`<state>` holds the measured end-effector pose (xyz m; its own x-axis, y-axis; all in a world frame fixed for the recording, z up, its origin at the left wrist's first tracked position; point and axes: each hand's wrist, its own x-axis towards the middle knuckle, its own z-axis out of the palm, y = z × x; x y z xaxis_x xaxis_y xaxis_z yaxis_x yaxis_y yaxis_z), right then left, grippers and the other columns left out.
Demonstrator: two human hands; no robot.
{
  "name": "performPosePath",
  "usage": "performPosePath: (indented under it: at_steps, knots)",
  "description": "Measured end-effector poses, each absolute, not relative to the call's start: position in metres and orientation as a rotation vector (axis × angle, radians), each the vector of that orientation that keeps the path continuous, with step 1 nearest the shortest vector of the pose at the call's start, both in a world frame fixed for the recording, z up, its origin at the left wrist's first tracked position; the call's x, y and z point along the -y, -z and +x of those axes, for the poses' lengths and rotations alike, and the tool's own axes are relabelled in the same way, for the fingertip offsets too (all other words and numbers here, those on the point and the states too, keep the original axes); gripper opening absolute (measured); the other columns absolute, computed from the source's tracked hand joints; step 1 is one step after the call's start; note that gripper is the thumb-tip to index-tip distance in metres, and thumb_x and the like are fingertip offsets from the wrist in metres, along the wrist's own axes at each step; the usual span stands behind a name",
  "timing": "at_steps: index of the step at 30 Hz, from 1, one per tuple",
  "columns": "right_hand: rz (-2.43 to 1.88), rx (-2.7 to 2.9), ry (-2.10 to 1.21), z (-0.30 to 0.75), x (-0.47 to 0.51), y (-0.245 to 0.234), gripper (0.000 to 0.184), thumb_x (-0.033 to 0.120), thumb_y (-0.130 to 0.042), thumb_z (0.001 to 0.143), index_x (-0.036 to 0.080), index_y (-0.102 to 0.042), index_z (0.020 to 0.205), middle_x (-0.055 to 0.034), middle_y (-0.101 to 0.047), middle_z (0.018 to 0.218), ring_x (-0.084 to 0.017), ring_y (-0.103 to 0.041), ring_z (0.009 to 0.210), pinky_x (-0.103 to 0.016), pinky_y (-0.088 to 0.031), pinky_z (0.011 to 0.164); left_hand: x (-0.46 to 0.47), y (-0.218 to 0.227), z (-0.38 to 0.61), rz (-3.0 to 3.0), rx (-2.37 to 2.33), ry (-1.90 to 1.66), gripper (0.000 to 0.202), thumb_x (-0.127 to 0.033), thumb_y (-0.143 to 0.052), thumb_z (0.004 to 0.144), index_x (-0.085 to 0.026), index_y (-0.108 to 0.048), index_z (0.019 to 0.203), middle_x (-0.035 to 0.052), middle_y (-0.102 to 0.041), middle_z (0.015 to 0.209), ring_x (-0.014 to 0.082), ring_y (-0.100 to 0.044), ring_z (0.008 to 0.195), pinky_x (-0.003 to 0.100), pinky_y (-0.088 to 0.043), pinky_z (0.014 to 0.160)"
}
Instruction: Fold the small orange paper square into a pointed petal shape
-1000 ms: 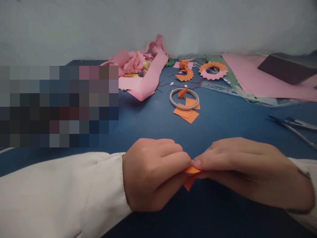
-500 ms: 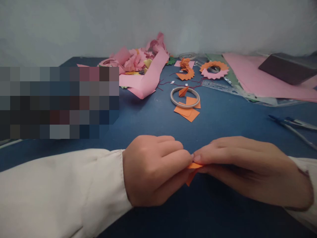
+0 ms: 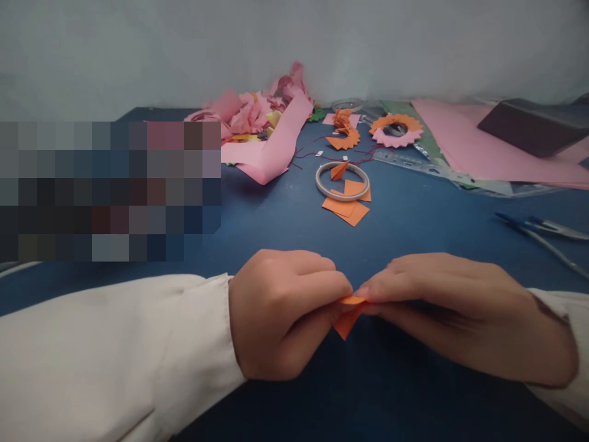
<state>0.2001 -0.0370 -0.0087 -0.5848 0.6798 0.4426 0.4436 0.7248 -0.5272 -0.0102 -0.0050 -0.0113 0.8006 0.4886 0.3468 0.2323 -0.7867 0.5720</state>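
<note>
HELD: 1 pc. folded orange paper [image 3: 348,320], small, low ctr., btwn the two hands; 1 corner pts. down twd. wearer, narrow flap on top. Contact w/ blue table [image 3: 276,227] below: can't tell.

L hand [image 3: 280,313]: back up, fingers curled in, thumb & index pinching left side of the pc. Cuff: cream sleeve [image 3: 138,344].

R hand [image 3: 460,313]: fingers long & close tog., reaching in fr. right; thumb & fingertips pinching right end of same pc., tips v. near L hand's.

Just beyond hands, approx. ctr.: several flat orange squares [image 3: 354,215], overlapping; grey-white tape ring [image 3: 343,198] lying partly over them; 1 sm. folded orange pc. [image 3: 339,170] inside ring's far edge.

Farther back: curved chain of folded orange pcs. [image 3: 345,141], incomplete; 1 closed wreath, orange & pink [image 3: 398,121], to its right.

Back L of ctr.: heap of pink paper scraps [image 3: 248,113], w/ long pink strip [image 3: 288,138] in front.

Back R: pink sheets [image 3: 460,141]; dark flat-sided object [image 3: 529,129] on top, kind unclear; clear ruler [image 3: 409,162] alongside.

R edge: blue-and-grey tools [image 3: 547,230], approx. 2, kind unclear.

L side: pixelated patch, contents unreadable.
</note>
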Motion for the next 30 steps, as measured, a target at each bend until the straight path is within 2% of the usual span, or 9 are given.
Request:
performPosePath:
  at_steps: [5, 10, 17, 30]
  knots:
    - [-0.869, 2.258, -0.458, 0.1999, 0.0375, 0.0123, 0.009, 0.011, -0.057, 0.083, 0.019, -0.060, 0.088, 0.0001, -0.071, 0.077, -0.009, -0.066, 0.066, -0.017, -0.052, 0.060, 0.0045, 0.0078, -0.0093, 2.365, -0.582, -0.631, 0.020, -0.006, -0.044, 0.080, -0.016, -0.059, 0.071, -0.0008, -0.056, 0.064, 0.0089, -0.047, 0.057, 0.020, -0.035, 0.055]
    - [-0.874, 2.234, -0.439, 0.1990, 0.0371, 0.0137, 0.005, 0.013, -0.057, 0.084, 0.018, -0.058, 0.085, -0.0002, -0.071, 0.075, -0.007, -0.066, 0.064, -0.014, -0.051, 0.059, 0.0024, 0.0029, -0.0053, 2.150, -0.686, -0.487, 0.026, -0.017, -0.044, 0.087, -0.014, -0.061, 0.067, -0.0016, -0.055, 0.057, 0.0067, -0.047, 0.051, 0.018, -0.034, 0.051]
    - [-0.920, 2.242, -0.436, 0.1982, 0.0368, 0.0122, 0.008, 0.013, -0.058, 0.083, 0.020, -0.059, 0.086, 0.0012, -0.071, 0.074, -0.008, -0.065, 0.061, -0.015, -0.051, 0.057, -0.0003, 0.0018, -0.0024, 1.912, -0.757, -0.324, 0.031, -0.026, -0.046, 0.087, -0.013, -0.059, 0.062, -0.0014, -0.055, 0.054, 0.0073, -0.047, 0.050, 0.019, -0.031, 0.046]
    - [-0.948, 2.272, -0.394, 0.1999, 0.0381, 0.0171, 0.007, 0.012, -0.055, 0.084, 0.018, -0.058, 0.087, 0.0014, -0.069, 0.073, -0.007, -0.064, 0.061, -0.014, -0.049, 0.059, -0.0026, 0.0042, -0.0026, 1.888, -0.700, -0.320, 0.025, -0.022, -0.046, 0.086, -0.013, -0.063, 0.070, -0.0007, -0.059, 0.060, 0.0082, -0.051, 0.054, 0.018, -0.035, 0.049]
